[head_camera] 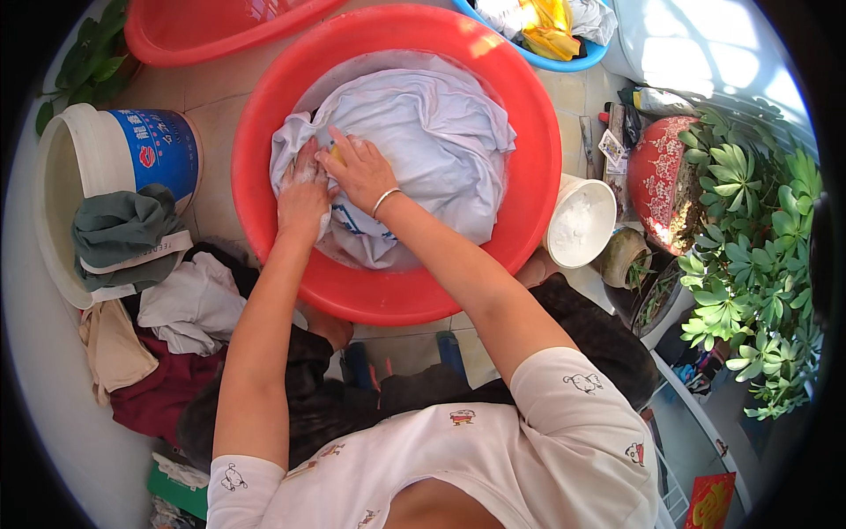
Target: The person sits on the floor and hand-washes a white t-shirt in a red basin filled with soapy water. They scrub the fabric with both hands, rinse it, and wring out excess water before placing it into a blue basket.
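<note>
A soaked white cloth lies bunched in soapy water in a large red plastic basin. Blue patterning shows on its near side. My left hand, with suds on it, rests flat on the cloth at the basin's left, fingers stretched forward. Just right of it, my right hand curls over a yellow piece, likely a bar of soap, against the cloth. My fingers hide most of that piece. A bracelet circles my right wrist.
Left of the basin, a white bucket lies on its side beside piled clothes. A white tub of powder and potted plants stand right. Behind are another red basin and a blue basin of laundry.
</note>
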The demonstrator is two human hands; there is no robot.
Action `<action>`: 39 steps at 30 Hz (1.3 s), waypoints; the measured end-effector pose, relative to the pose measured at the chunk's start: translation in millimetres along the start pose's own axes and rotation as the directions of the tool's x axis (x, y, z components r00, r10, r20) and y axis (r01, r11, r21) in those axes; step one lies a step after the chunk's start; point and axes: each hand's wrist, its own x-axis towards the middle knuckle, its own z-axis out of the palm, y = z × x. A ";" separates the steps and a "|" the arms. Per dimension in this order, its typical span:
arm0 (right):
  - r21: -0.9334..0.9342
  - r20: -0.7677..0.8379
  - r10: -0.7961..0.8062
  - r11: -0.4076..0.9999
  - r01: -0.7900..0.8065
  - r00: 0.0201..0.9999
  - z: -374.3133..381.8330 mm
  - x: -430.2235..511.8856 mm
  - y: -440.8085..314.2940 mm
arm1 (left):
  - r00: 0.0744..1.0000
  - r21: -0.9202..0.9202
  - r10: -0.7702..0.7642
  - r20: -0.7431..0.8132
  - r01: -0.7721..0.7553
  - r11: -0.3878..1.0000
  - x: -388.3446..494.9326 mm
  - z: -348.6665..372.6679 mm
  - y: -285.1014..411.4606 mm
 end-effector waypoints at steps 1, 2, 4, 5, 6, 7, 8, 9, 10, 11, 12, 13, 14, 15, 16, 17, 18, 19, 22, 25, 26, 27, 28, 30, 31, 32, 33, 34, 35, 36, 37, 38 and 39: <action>-0.039 0.048 -0.045 0.998 0.047 0.998 3.7 -2.1 6.6 | 1.000 0.024 0.000 0.014 -0.001 1.000 -0.6 -1.0 -1.1; -0.076 0.098 -0.089 0.992 0.096 0.991 7.3 -2.4 15.4 | 0.998 0.030 0.039 -0.052 -0.037 0.999 0.8 4.0 -2.4; -0.211 0.165 -0.018 0.976 0.053 0.986 -18.6 -4.9 66.7 | 0.997 0.007 0.037 -0.061 -0.037 0.999 -2.7 9.3 -7.5; -0.329 0.222 0.057 0.944 0.019 0.973 -32.6 -9.4 91.8 | 0.997 -0.010 0.041 -0.069 -0.042 0.999 -3.3 11.3 -7.6; -0.387 0.209 0.083 0.922 0.004 0.974 -48.2 -13.2 115.2 | 0.996 -0.022 0.051 -0.073 -0.052 0.998 -3.7 12.4 -7.5; -0.372 0.137 0.128 0.926 -0.069 0.982 -58.4 -17.3 129.3 | 0.995 -0.031 0.059 -0.080 -0.061 0.998 -2.8 12.8 -8.6; -0.371 0.114 0.153 0.923 -0.101 0.982 -58.4 -18.6 135.4 | 0.994 -0.039 0.067 -0.087 -0.071 0.997 -1.5 13.1 -9.4; -0.366 0.094 0.183 0.921 -0.137 0.979 -59.8 -20.0 133.4 | 0.994 -0.046 0.067 -0.092 -0.072 0.996 -2.2 13.4 -9.2; -0.319 -0.008 0.197 0.929 -0.189 0.980 -56.4 -17.5 122.4 | 0.993 -0.049 0.062 -0.096 -0.067 0.997 -2.6 13.0 -8.3; -0.267 -0.108 0.216 0.934 -0.238 0.970 -45.7 -14.9 103.6 | 0.993 -0.052 0.057 -0.100 -0.063 0.997 -2.9 12.5 -7.5; -0.207 -0.206 0.238 0.938 -0.279 0.949 -34.6 -10.5 80.7 | 0.994 -0.035 0.043 -0.097 -0.046 0.998 -2.2 10.9 -7.2; -0.069 -0.208 0.178 0.978 -0.196 0.962 -27.8 -4.4 48.9 | 0.996 -0.021 0.029 -0.088 -0.031 0.999 -3.9 9.4 -6.5; 0.042 -0.117 0.119 0.992 -0.115 0.986 -21.5 -0.3 16.0 | 0.997 -0.009 0.026 -0.078 -0.027 1.000 -5.5 10.0 -4.7; 0.018 -0.019 0.012 1.000 -0.012 1.000 -6.9 -0.6 -7.6 | 0.998 0.003 0.038 -0.052 -0.037 0.999 -6.3 9.7 -3.9; 0.022 0.089 -0.072 0.997 0.070 0.993 6.7 -2.2 -19.7 | 0.999 0.019 0.044 -0.030 -0.043 0.999 -6.2 7.2 -6.2; -0.040 0.114 -0.071 0.996 0.076 0.991 8.9 -6.7 -8.6 | 0.999 0.034 0.049 -0.008 -0.049 0.998 -6.2 5.5 -7.8; -0.098 0.141 -0.074 0.991 0.089 0.987 8.8 -10.0 12.1 | 0.993 0.000 0.067 -0.093 -0.068 0.998 -7.6 8.1 -8.8; -0.159 0.168 -0.078 0.982 0.105 0.983 2.9 -10.8 35.3 | 0.994 -0.001 0.066 -0.092 -0.066 0.998 -6.2 8.4 -10.3; -0.349 0.139 0.083 0.937 -0.030 0.987 -42.8 -19.9 102.6 | 0.993 -0.017 0.066 -0.093 -0.068 0.998 -7.4 10.7 -9.5; -0.435 0.017 0.215 0.881 -0.186 0.976 -57.8 -20.6 114.1 | 0.991 -0.031 0.072 -0.116 -0.076 0.997 -8.1 10.0 -10.0; -0.370 -0.027 0.200 0.908 -0.196 0.979 -52.9 -20.5 105.7 | 0.989 -0.050 0.071 -0.133 -0.079 0.996 -8.7 9.4 -8.8; -0.299 -0.072 0.188 0.933 -0.201 0.980 -44.5 -15.5 83.9 | 0.986 -0.064 0.069 -0.149 -0.079 0.995 -8.8 8.4 -8.2; -0.223 -0.116 0.181 0.953 -0.203 0.977 -33.7 -13.5 59.3 | 0.990 -0.041 0.057 -0.132 -0.063 0.997 -9.8 8.0 -8.1; -0.079 0.014 -0.025 0.997 0.026 1.000 -10.2 -15.5 10.5 | 0.994 0.000 0.048 -0.098 -0.048 0.999 -8.7 9.5 -5.7; -0.086 0.067 -0.060 0.994 0.065 0.996 -3.8 -15.3 6.9 | 0.996 0.011 0.049 -0.073 -0.048 0.999 -8.9 7.2 -4.7; -0.091 0.121 -0.094 0.990 0.105 0.988 0.6 -16.6 4.9 | 0.998 0.022 0.049 -0.048 -0.048 0.999 -9.6 4.7 -4.3; -0.095 0.171 -0.125 0.985 0.143 0.977 4.2 -18.1 4.8 | 0.998 0.035 0.052 -0.025 -0.051 0.998 -8.9 1.7 -5.5; -0.218 0.227 -0.151 0.955 0.201 0.962 -2.5 -18.3 23.3 | 0.998 0.035 0.050 -0.032 -0.049 0.998 -8.7 1.5 -6.4; -0.293 0.226 -0.091 0.943 0.157 0.970 -12.2 -15.6 48.3 | 0.998 0.036 0.047 -0.039 -0.046 0.998 -7.9 2.1 -7.9; -0.369 0.226 -0.025 0.923 0.110 0.974 -26.2 -16.9 71.7 | 0.998 0.031 0.050 -0.044 -0.048 0.998 -10.3 3.8 -6.9; -0.404 0.208 0.041 0.914 0.047 0.977 -38.5 -19.2 93.4 | 0.996 0.023 0.064 -0.069 -0.063 0.998 -10.3 5.7 -6.4; -0.402 0.196 0.078 0.916 0.008 0.977 -51.7 -21.1 111.4 | 0.992 0.019 0.077 -0.099 -0.075 0.997 -8.9 9.3 -7.6; -0.338 0.174 0.145 0.938 -0.079 0.974 -62.8 -21.5 123.0 | 0.988 0.018 0.089 -0.123 -0.088 0.996 -8.5 12.0 -8.4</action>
